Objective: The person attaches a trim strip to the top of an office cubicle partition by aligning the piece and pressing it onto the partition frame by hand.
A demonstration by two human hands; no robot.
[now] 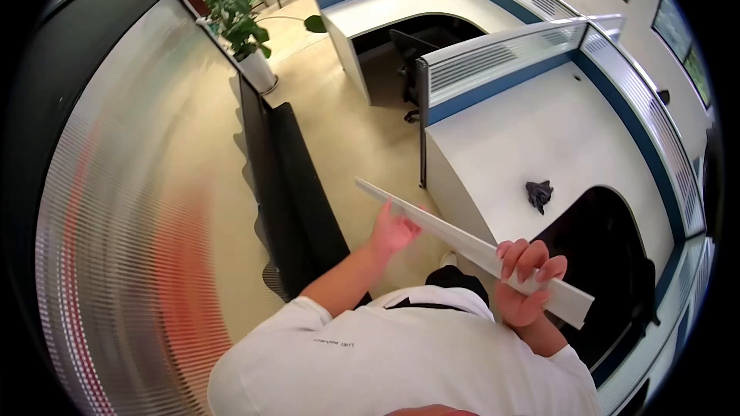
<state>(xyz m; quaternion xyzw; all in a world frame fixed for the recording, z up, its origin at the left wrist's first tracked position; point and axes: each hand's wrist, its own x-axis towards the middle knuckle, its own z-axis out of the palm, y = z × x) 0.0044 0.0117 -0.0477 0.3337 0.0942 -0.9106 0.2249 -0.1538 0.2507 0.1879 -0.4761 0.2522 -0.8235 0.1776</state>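
A long, flat white strip slants across in front of my body, its far end toward the walkway and its near end over the dark desk opening. My right hand is wrapped round the strip near its closer end, fingers over the top and thumb below. Farther along, my left hand grips the strip from beneath near its far end, some fingers hidden behind it. On the white desk to the right lies a crumpled dark piece, perhaps a cloth or bag, touched by neither hand.
White desks with blue-edged dividers stand ahead and right. A black office chair is at the farther desk. To the left runs a ribbed translucent partition with a black base. Beyond it stands a potted plant.
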